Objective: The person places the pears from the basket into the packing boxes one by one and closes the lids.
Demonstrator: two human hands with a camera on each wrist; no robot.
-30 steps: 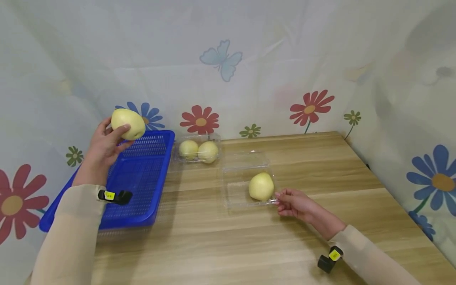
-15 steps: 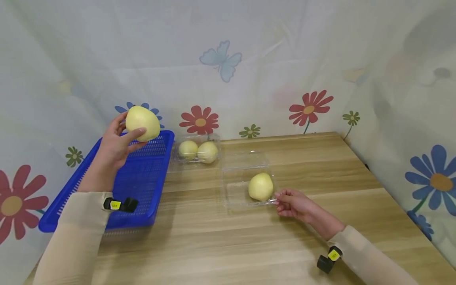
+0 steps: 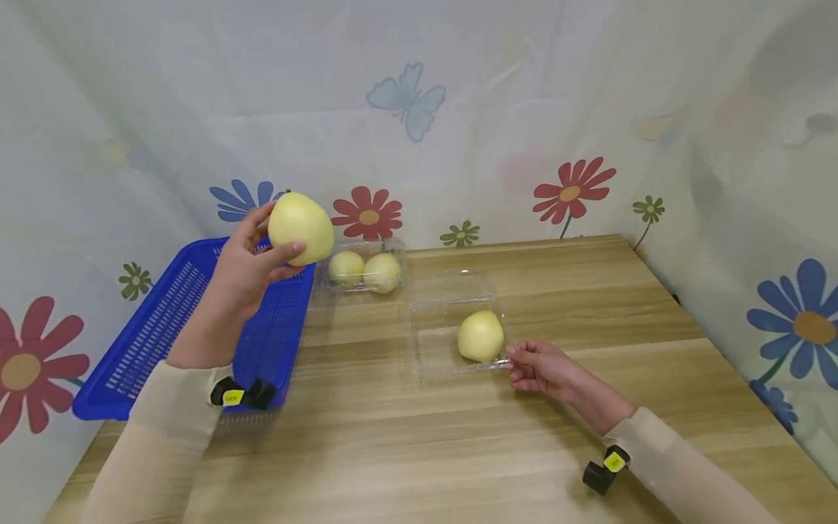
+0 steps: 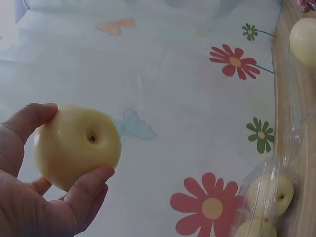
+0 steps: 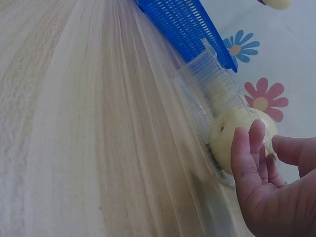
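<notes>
My left hand holds a pale yellow pear up in the air, over the far right corner of the blue basket. In the left wrist view, thumb and fingers curl round the pear, and the dimple at one end faces the camera. An opened clear plastic clamshell box lies mid-table, its lid folded back. One pear sits in the right side of its tray. With thumb and fingertips my right hand pinches the box's near right corner; the right wrist view shows this grip at the rim.
The blue perforated basket stands at the left of the wooden table. Behind, against the flowered cloth, a second clear clamshell box holds two pears.
My left hand has carried the pear to the right, from over the basket's middle to its far right corner. My right hand has stayed at the box's corner.
</notes>
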